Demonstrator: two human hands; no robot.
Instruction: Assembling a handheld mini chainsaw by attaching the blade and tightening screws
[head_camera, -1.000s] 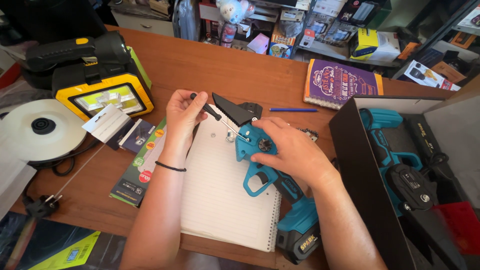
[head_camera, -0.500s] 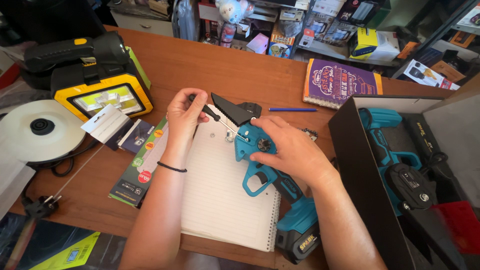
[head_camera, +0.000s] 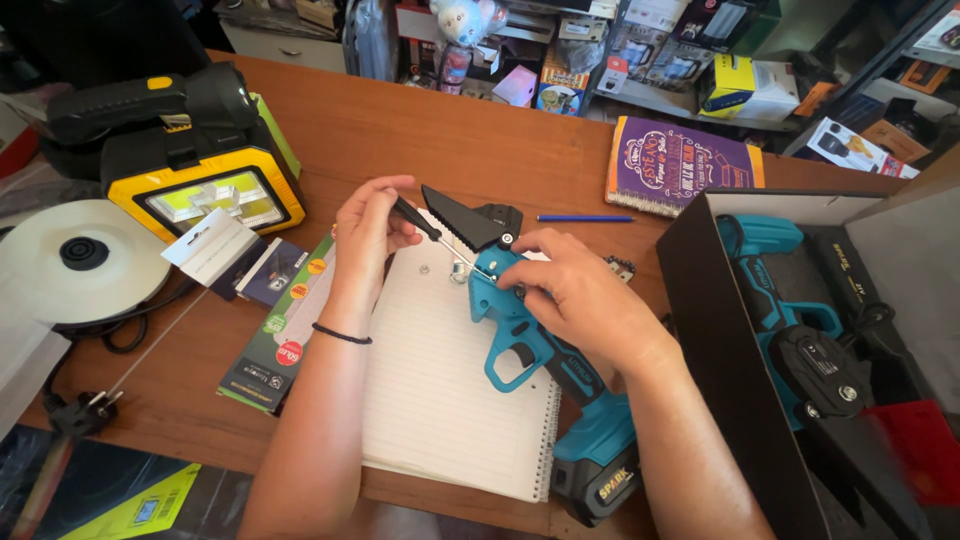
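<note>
Teal cordless saw (head_camera: 540, 350) lies across the lined notebook (head_camera: 440, 400) in the middle of the wooden desk (head_camera: 450, 140), its battery end toward you and its black guard pointing away, likely so the paper catches small parts. Your right hand (head_camera: 575, 295) presses down over the saw's body just behind the guard, fingers curled and closed on the housing, which looks meant to keep the tool from turning as you work. Your left hand (head_camera: 365, 230) pinches the black handle of a slim screwdriver (head_camera: 435, 235) between thumb and fingertips; the shaft slants down to the right and its tip meets the saw at the base of the guard, just ahead of your right hand's fingers. So the work point sits between your two hands, touching the tool tip, close beside your right grip. An open black box (head_camera: 720, 330) with a second teal tool stands to the right, a yellow work light (head_camera: 195, 185) to the far left. Two small loose fasteners (head_camera: 440, 270), a washer or nut by the look, rest on the page near the screwdriver tip.
</note>
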